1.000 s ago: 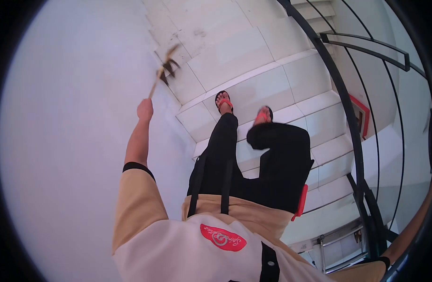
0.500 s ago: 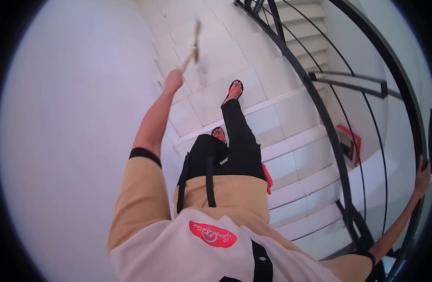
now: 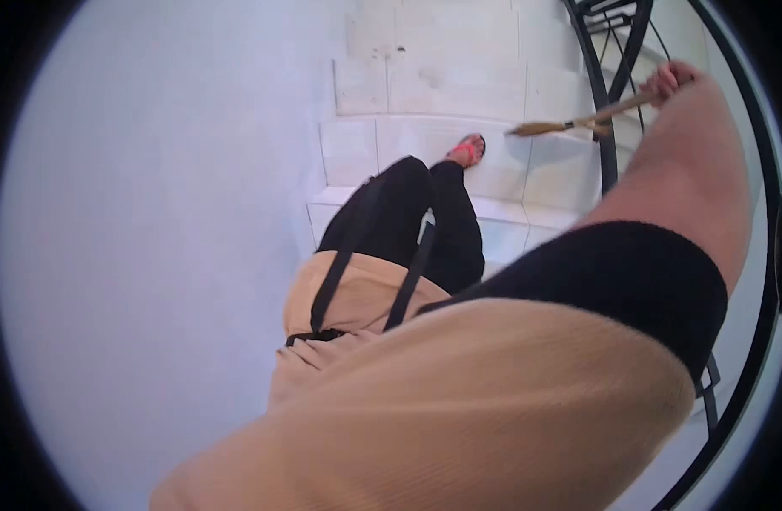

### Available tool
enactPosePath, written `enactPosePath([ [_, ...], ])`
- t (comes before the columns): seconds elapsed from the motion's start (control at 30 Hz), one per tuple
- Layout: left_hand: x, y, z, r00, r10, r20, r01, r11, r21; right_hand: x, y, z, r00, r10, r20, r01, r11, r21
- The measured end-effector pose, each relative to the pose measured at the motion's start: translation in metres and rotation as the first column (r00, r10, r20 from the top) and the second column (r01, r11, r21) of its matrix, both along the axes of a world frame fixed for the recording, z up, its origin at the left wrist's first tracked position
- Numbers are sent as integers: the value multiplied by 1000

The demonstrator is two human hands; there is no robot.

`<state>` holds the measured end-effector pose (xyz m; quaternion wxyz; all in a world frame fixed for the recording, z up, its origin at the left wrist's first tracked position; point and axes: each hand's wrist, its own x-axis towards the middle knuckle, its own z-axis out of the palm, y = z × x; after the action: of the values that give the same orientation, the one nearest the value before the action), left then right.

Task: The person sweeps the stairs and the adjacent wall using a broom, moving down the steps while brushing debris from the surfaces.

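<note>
My left arm reaches across my body to the right, its tan sleeve and black cuff filling the lower part of the view. At its end my left hand (image 3: 670,81) is closed around the pale wooden handle of a brush (image 3: 540,129). The brush's brown bristles point left, over the steps beside the railing. A dark band sits where bristles and handle meet, and a short tan piece sticks out there at an angle. My right hand does not show.
White tiled stairs (image 3: 442,85) lie below me, with one sandalled foot (image 3: 467,151) on a step. A smooth pale wall (image 3: 152,255) runs along the left. Black metal railing (image 3: 608,157) and a curved handrail (image 3: 761,341) border the right side.
My left hand has swung the brush from the left side across to the railing on the right. My right hand, earlier on the handrail, is out of sight. The view has shifted along the stairs.
</note>
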<state>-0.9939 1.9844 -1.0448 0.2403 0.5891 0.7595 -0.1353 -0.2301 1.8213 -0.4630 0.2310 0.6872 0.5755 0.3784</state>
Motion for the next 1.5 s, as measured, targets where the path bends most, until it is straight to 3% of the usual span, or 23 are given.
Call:
enactPosePath([
  [0.03, 4, 26, -3, 999, -50, -9, 50, 999, -10, -2, 3, 0, 996, -86, 2, 86, 996, 13],
  [0.17, 35, 108, -13, 968, -251, -18, 247, 962, -115, -9, 6, -6, 992, -17, -121, 21, 999, 32],
  [0.23, 44, 135, -20, 946, -320, 50, 323, 922, -215, 32, 9, 4, 984, -2, -181, -1, 1000, -20],
  [0.3, 22, 136, -21, 925, -276, 262, 346, 896, -277, 66, -1, 16, 963, -21, -268, -2, 996, -86],
  [0.33, 22, 106, 30, 886, -191, 423, 314, 918, -243, 92, -8, 23, 946, -59, -319, 21, 992, -121],
  [0.37, 12, 91, 12, 846, 66, 529, 100, 955, -280, 113, -18, 29, 931, -87, -355, 37, 989, -144],
  [0.4, 11, 80, -12, 787, 294, 543, -105, 930, -351, 140, -24, 44, 889, -267, -373, 214, 961, -177],
  [0.47, 42, 61, -22, 630, 544, 554, -385, 839, -386, 145, -35, 49, 956, -128, -262, 74, 976, -207],
  [0.53, 67, 66, -78, 520, 594, 613, -455, 800, -390, 148, -47, 52, 970, -66, -236, 21, 982, -189],
  [0.63, 131, 53, -138, 470, 579, 666, -536, 787, -307, 148, -40, 54, 977, -115, -180, 75, 974, -215],
  [0.7, 145, 64, -155, 508, 558, 656, -465, 819, -336, 145, -35, 55, 983, -169, 65, 179, 960, -216],
  [0.73, 186, 25, -177, 474, 590, 654, -442, 802, -403, 140, -36, 59, 963, -192, 188, 230, 951, -208],
  [0.77, 192, 20, -166, 523, 586, 619, -406, 809, -424, 139, -33, 62, 976, 17, 218, 40, 967, -250],
  [0.8, 194, 12, -183, 610, 488, 625, -293, 871, -395, 137, -30, 66, 975, 19, 220, 39, 966, -255],
  [0.83, 192, 5, -175, 628, 517, 581, -267, 845, -464, 131, -29, 63, 981, -6, 195, 54, 969, -241],
  [0.93, 168, -37, -220, 827, 278, 488, -138, 943, -303, 77, -10, 41, 990, -98, 101, 115, 978, -177],
  [0.97, 151, -54, -225, 829, 301, 471, -201, 947, -252, 59, -6, 34, 990, -119, 70, 128, 980, -153],
  [1.03, 108, -86, -181, 781, 418, 464, -353, 908, -224, 35, 4, 19, 990, -141, 17, 142, 983, -119],
  [1.1, 46, -122, -194, 836, 417, 356, -330, 901, -281, 19, 8, 6, 988, -153, -17, 151, 984, -99],
  [1.23, -67, -181, -153, 856, 487, 174, -383, 823, -420, 1, 12, -14, 984, -170, -62, 165, 984, -68],
  [1.3, -120, -223, -152, 899, 412, 145, -339, 867, -366, -4, 17, -22, 983, -163, -82, 158, 985, -65],
  [1.4, -165, -247, -115, 918, 397, 10, -353, 828, -436, -7, 23, -30, 982, -162, -98, 155, 985, -71],
  [1.5, -207, -265, -95, 986, 113, -124, -144, 948, -282, -11, 26, -34, 981, -160, -108, 153, 986, -65],
])
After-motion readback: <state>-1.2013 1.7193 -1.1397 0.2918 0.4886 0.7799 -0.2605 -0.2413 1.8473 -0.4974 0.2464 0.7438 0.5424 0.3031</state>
